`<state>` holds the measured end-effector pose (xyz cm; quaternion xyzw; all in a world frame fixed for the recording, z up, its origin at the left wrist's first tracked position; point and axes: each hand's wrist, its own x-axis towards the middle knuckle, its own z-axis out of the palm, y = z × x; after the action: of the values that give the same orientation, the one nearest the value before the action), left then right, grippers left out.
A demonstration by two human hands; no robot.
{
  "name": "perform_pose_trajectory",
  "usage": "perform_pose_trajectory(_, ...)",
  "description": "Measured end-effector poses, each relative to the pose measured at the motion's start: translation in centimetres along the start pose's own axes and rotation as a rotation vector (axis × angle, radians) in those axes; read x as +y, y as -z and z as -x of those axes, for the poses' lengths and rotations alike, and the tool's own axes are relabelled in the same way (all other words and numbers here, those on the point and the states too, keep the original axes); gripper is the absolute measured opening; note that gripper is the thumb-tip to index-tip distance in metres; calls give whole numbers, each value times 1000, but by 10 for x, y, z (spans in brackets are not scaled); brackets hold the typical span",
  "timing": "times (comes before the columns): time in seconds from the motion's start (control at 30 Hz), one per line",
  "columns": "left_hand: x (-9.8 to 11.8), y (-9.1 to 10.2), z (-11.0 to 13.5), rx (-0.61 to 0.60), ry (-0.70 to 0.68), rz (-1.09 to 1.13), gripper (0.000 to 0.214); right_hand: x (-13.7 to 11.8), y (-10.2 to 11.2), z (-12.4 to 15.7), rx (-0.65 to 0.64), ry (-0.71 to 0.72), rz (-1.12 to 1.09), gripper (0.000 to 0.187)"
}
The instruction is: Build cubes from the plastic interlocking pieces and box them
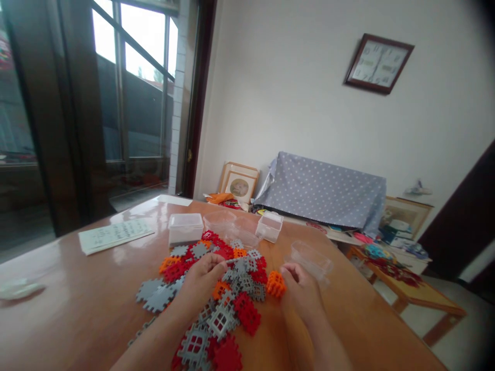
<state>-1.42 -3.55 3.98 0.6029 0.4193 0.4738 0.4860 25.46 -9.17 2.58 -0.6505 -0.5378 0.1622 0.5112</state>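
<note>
A pile of grey, red and orange interlocking plastic tiles (222,319) with notched edges spreads across the middle of the table. My left hand (204,273) is over the pile, thumb and forefinger pinched on a thin grey interlocking tile (231,261) seen nearly edge-on. To the right of the pile is a small orange block of window-type interlocking tiles (276,284). My right hand (299,283) has its fingers closed at the upper right edge of that block; its fingertips partly hide the contact. Some tiles lie hidden under my left forearm.
Beyond the pile stand two lidded plastic boxes, one at left (185,229) and one at right (269,226). Clear round tubs (220,220) are between them; another clear container (311,257) lies behind my right hand. Handwritten paper sheets (116,234) lie at left, near a white crumpled item (19,289).
</note>
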Motion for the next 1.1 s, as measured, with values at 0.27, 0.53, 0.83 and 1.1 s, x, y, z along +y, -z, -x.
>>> perform_pose_trajectory(0.27,-17,7,-7,16,-113,-263,12,0,-34,34,-468,-57,136,55)
perform_pose_trajectory(0.53,-9,17,7,-180,-260,-782,33,-10,-52,42,-457,81,163,52)
perform_pose_trajectory(0.83,0,23,11,-284,-275,-1068,40,-14,-63,41,-412,97,187,50)
perform_pose_trajectory(1.1,-5,28,1,-187,-298,-992,20,-17,-68,42,-423,92,272,45)
